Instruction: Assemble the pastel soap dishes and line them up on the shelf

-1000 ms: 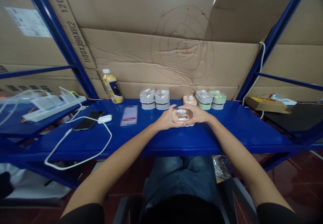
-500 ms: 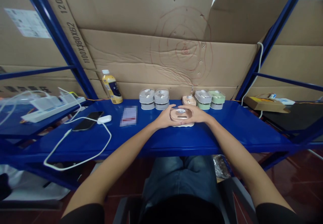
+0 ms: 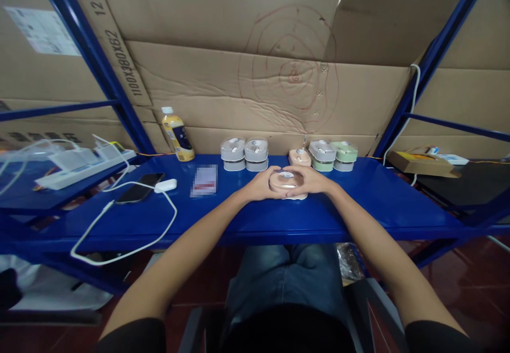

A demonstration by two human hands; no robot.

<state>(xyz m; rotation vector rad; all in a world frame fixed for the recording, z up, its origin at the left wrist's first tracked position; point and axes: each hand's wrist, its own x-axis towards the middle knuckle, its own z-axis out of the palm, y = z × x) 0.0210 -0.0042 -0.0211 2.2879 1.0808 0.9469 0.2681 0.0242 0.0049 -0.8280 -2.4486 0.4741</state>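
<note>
Two denim-covered legs [image 3: 285,273] were tucked under the front edge of the desk [image 3: 255,223]. Toward the front left corner, a white cable [image 3: 127,260] looped out over that edge, out of the forearms' path.

Between the front and back edges, a little right of the middle, the left hand [image 3: 261,186] and right hand [image 3: 317,179] cupped a pink case [image 3: 285,183] from opposite sides, the grip closed around it. Such a hold probably kept it level and shared the pressure, the thumbs along the far side and the fingers wrapping the near one. A pale rim showed beneath; whether it belonged to the case, or whether the case rested on the desk, I could not tell.

Left of the hands lay a phone [image 3: 140,189] with a white adapter [image 3: 166,185] beside it, and a blurred card [image 3: 204,180]; neither stood in the way.

Along the back edge, a second pink case [image 3: 299,156] sat directly behind the hands, which partly hid it. Two grey stacks [image 3: 244,154] stood left of it, and a grey-and-green pair of stacks [image 3: 333,154] right, perhaps lined up there to leave working room in front. A yellow bottle [image 3: 178,134] stood near the back left corner. Beyond rose a cardboard wall [image 3: 215,87], limiting reach past the back edge.
</note>
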